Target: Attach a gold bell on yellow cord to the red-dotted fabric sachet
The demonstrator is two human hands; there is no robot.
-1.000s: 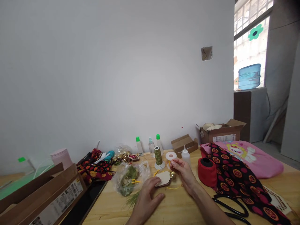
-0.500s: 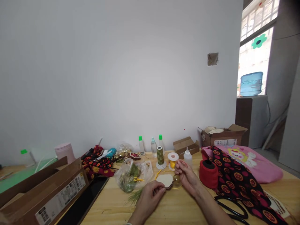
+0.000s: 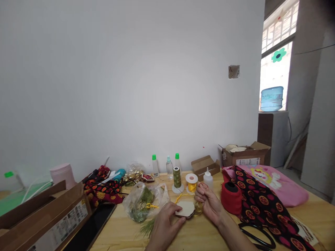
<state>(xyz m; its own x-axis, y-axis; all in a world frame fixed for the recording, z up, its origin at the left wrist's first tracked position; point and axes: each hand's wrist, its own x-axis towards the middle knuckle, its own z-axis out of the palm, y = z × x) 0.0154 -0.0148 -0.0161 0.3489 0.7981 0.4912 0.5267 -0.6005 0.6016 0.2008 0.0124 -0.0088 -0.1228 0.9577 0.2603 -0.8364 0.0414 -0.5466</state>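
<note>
Nearest, the left hand (image 3: 166, 221) rests on a wooden tag (image 3: 185, 209), its fingers flat and uncurled. The right hand (image 3: 209, 204) pinches something too small to tell, just beside a gold bell (image 3: 198, 207). Yellow cord (image 3: 183, 197) already lies looped by the tag, and a spool (image 3: 192, 183) stands behind.

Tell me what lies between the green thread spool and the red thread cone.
In the head view, a yellow cord spool, a white squeeze bottle and the right hand lie between them.
</note>
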